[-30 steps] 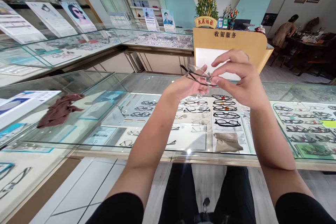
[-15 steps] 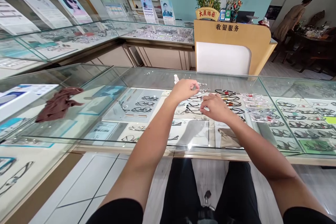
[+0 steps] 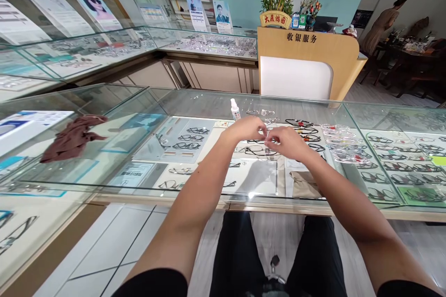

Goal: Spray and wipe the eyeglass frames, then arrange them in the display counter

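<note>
My left hand (image 3: 250, 129) is over the glass counter (image 3: 195, 98), its fingers curled and drawn together. Close against it is my right hand (image 3: 286, 143), fingers pinched, the fingertips of both hands almost meeting. Whatever lies between them is too small or hidden to make out. Just below the fingers is a dark-framed pair of eyeglasses (image 3: 258, 150), partly covered by the right hand. A white spray bottle (image 3: 235, 110) stands behind my left hand. Clear-framed eyeglasses (image 3: 260, 112) lie beyond both hands. To the right of my right hand sits a row of dark eyeglasses (image 3: 300, 123).
More clear-framed eyeglasses (image 3: 348, 155) are lined up at the right. A beige cloth (image 3: 304, 184) is near the front edge, and a brown cloth (image 3: 75, 138) lies on the left counter. Behind stands a wooden cashier desk (image 3: 310, 48); a person (image 3: 383, 25) is at the far right.
My left hand has moved down and slightly right, uncovering the spray bottle. My right hand stays nearly in place, and the fingertips have come together.
</note>
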Motion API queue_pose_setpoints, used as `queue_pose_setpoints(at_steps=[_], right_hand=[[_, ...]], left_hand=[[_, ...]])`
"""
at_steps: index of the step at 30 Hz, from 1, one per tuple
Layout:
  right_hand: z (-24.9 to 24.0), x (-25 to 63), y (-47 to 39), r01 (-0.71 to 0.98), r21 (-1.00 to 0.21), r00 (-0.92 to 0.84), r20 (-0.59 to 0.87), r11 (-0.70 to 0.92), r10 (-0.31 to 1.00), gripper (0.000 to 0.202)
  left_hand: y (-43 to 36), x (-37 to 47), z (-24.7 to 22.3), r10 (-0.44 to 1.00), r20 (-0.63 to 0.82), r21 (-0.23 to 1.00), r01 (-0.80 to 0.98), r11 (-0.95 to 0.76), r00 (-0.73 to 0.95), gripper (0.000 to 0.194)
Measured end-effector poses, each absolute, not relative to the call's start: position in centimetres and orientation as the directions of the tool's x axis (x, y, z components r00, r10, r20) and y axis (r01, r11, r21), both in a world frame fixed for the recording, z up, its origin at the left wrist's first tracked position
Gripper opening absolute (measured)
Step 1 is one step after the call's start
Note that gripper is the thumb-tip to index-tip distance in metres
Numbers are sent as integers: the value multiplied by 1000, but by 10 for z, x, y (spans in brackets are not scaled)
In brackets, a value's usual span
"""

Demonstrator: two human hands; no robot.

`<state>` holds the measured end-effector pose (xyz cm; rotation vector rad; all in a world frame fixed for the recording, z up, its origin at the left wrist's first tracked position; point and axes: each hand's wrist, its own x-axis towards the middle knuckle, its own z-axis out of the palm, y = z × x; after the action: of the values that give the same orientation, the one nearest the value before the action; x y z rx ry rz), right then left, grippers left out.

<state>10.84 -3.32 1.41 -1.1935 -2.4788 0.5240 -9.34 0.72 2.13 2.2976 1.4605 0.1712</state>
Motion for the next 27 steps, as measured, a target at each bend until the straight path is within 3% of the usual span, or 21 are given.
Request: queue_pose_setpoints(at_steps=[3, 7, 10, 13, 16, 18, 22, 27], right_hand=[[24, 124, -24, 618, -653, -352, 268, 438, 897, 41], [37, 144, -14, 511, -802, -164, 262, 309, 951, 62], [44, 156, -10, 381, -862, -113, 315, 334, 942, 71], [49, 164, -7, 277, -888, -48, 369, 367, 928, 79], [50, 164, -8, 205, -893, -48, 400, 401, 915, 81], [48, 158, -11, 181, -891, -91, 406, 416, 910, 78], [37, 143, -15, 187, -917, -253, 303, 353, 919, 62], [28, 137, -14, 196, -910, -277, 307, 366, 910, 54]], left_hand=[[5, -87, 19, 893, -168, 395, 859, -327, 417, 19], [6, -86, 17, 893, -177, 394, 861, -321, 415, 15], [6, -94, 18, 882, -117, 501, 794, -344, 456, 12], [7, -101, 22, 883, 0, 709, 623, -331, 470, 17], [8, -97, 22, 903, 256, 886, 290, -362, 344, 25], [8, -86, 19, 911, 364, 924, 50, -379, 193, 30], [7, -62, 9, 956, 288, 938, -216, -270, 57, 45], [2, -54, 3, 970, 220, 952, -238, -191, 101, 60]])
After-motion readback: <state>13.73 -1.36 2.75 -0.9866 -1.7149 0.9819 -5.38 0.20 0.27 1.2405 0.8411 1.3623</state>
